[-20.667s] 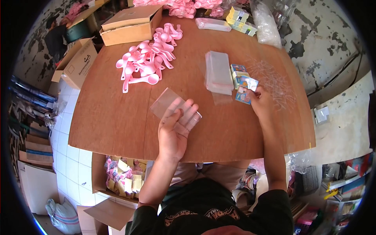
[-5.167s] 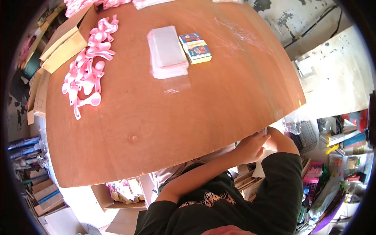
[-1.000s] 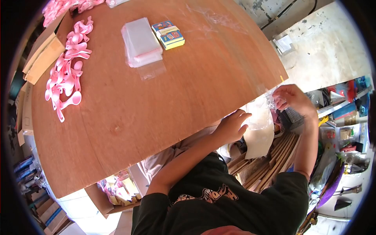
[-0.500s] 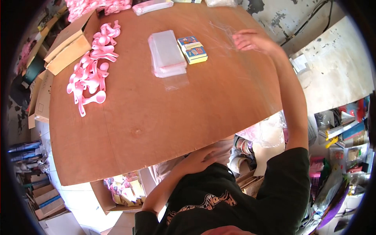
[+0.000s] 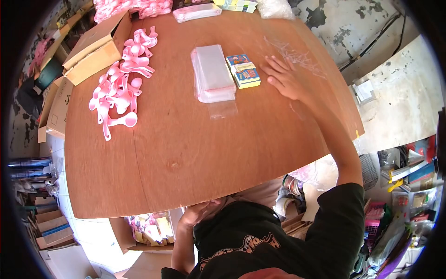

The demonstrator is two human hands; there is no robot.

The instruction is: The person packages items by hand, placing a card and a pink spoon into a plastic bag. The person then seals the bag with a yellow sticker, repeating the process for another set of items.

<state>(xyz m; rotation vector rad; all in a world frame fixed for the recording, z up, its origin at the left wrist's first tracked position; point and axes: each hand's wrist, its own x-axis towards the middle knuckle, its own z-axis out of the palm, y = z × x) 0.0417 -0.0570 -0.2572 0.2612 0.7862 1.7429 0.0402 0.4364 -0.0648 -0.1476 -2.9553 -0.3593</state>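
My right hand (image 5: 285, 79) is open over the right part of the brown table, fingers spread and holding nothing. Its fingertips are just right of a stack of small blue and yellow cards (image 5: 244, 72) with a pale band around it. Left of the cards lies a pile of clear plastic bags (image 5: 213, 72), one bag (image 5: 223, 110) jutting out at the front. Thin clear plastic strips (image 5: 302, 59) lie beyond my right hand. My left hand (image 5: 199, 213) is low at my lap by the table's front edge, partly hidden, its visible fingers loosely extended with nothing seen in them.
Pink plastic spoons (image 5: 121, 95) lie in a heap on the left of the table (image 5: 186, 144), beside a cardboard box (image 5: 95, 49). More pink items (image 5: 134, 7), packs of bags (image 5: 197, 12) and a white bag (image 5: 275, 9) line the far edge. An open carton (image 5: 121, 235) stands below.
My right hand has come nearer from the far right, toward the card stack, and its fingers have spread. My left hand has shifted left along my lap. The camera view has shifted slightly.
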